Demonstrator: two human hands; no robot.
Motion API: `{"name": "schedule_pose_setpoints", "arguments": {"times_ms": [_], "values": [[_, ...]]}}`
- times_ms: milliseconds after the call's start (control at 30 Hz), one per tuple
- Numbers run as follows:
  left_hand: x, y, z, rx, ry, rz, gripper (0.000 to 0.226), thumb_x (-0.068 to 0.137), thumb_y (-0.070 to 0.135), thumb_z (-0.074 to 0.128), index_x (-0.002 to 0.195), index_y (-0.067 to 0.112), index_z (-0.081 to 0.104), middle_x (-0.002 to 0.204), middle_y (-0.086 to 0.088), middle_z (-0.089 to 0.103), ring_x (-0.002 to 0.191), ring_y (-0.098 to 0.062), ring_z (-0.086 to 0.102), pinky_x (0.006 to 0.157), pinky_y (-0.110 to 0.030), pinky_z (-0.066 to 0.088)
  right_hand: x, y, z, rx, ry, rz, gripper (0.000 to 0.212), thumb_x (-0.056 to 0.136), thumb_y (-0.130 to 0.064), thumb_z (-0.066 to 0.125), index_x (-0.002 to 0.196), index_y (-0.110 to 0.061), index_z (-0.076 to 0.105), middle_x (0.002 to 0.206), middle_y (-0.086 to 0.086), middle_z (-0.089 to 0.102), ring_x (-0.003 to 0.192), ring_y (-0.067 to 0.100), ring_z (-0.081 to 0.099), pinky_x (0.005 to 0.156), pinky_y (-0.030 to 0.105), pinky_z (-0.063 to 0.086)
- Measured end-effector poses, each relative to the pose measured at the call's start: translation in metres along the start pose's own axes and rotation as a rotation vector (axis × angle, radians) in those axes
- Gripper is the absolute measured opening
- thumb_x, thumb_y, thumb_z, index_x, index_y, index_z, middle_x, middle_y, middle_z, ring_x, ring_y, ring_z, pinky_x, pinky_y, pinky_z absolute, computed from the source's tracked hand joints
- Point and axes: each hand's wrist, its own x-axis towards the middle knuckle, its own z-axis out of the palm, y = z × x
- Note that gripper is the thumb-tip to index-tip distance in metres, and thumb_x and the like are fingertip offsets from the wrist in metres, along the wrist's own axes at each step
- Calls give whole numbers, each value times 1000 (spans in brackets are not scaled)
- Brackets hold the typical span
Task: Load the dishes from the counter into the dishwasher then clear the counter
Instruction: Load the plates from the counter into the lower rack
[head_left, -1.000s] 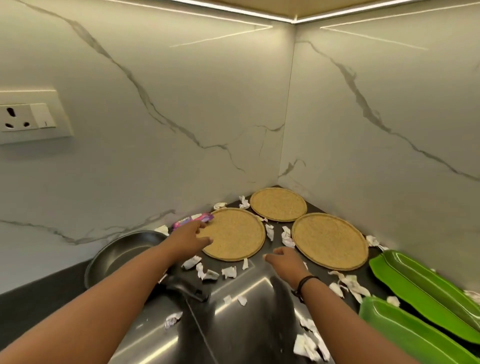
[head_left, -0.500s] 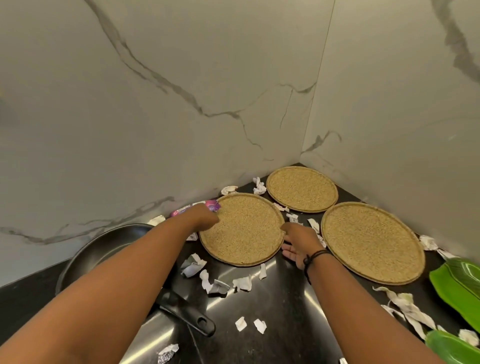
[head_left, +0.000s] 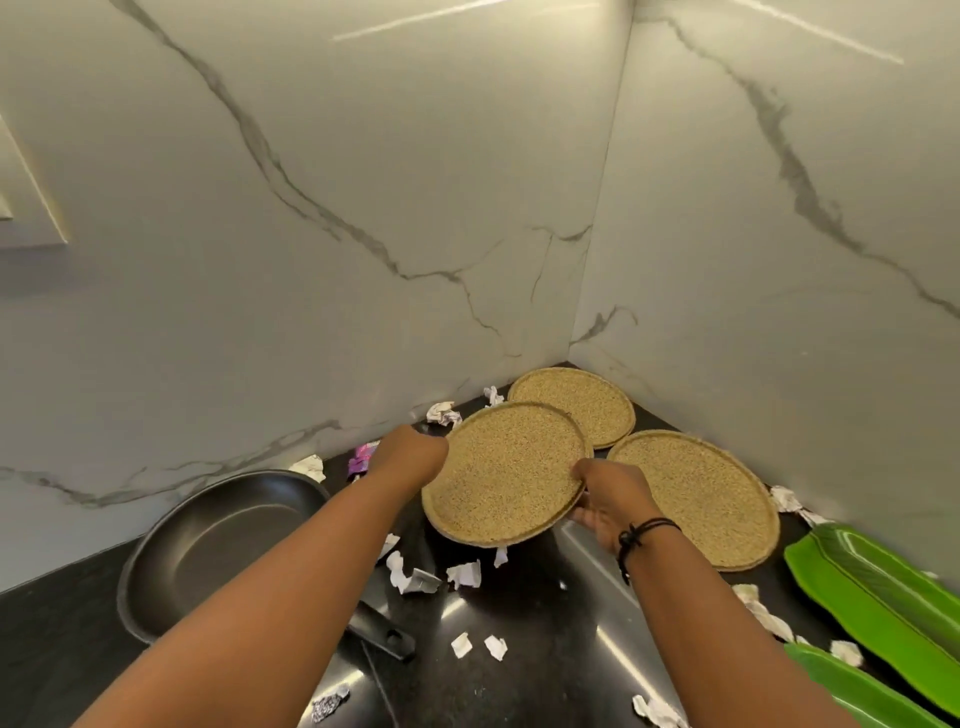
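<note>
- black counter (head_left: 545, 670) in the marble wall corner carries everything; the landmark here is the lifted round plate (head_left: 506, 475).
- frying pan (head_left: 218, 545) sits left of the lifted round plate, its handle pointing toward the camera, where it was half a second ago.
- two green leaf-shaped trays (head_left: 878, 597) lie far right of that plate.
- the lifted round plate is now raised off the counter and tilted — half a second ago it lay flat. its far edge overlaps the corner plate (head_left: 576, 405) behind it; the right-hand plate (head_left: 696, 499) lies flat just right of it.
- left hand (head_left: 410, 457) grips the plate's left rim.
- right hand (head_left: 608, 496) grasps its right rim, thumb on top, fingers beneath — earlier it only rested beside the edge.
- torn paper scraps (head_left: 462, 574) lie below and around the plate; a pink wrapper (head_left: 361, 460) shows just left of the left hand.
</note>
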Motion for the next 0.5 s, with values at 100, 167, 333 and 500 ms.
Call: {"name": "schedule_pose_setpoints", "arguments": {"times_ms": [100, 167, 333, 500], "values": [[-34, 9, -7, -46, -45, 69, 24, 85, 23, 59, 98, 3, 62, 89, -17, 60, 69, -20, 55, 54, -26, 34, -32, -17, -34, -78, 60, -153, 24, 70, -6, 59, 90, 7, 61, 80, 34, 55, 72, 31, 59, 75, 59, 55], [-54, 14, -11, -82, -72, 109, 23, 87, 23, 60, 95, 2, 61, 85, -16, 59, 65, -20, 54, 52, -26, 37, -55, -27, -54, -143, 53, -254, 20, 69, -12, 60, 83, 3, 61, 77, 30, 54, 70, 30, 58, 72, 67, 51], [-95, 31, -10, -319, -75, 177, 39, 92, 31, 57, 112, -2, 59, 112, -25, 62, 96, -35, 61, 83, -39, 49, -145, -41, -107, -142, 124, -371, 11, 88, -5, 59, 83, 3, 66, 72, 16, 62, 62, 25, 60, 64, 52, 57], [-179, 42, 22, -578, -477, 195, 27, 101, 31, 39, 90, 14, 56, 72, -5, 55, 64, -19, 49, 61, -27, 41, -234, -14, -184, -21, 295, -366, 8, 87, -1, 60, 82, -1, 66, 73, 16, 64, 63, 27, 62, 66, 45, 57]]}}
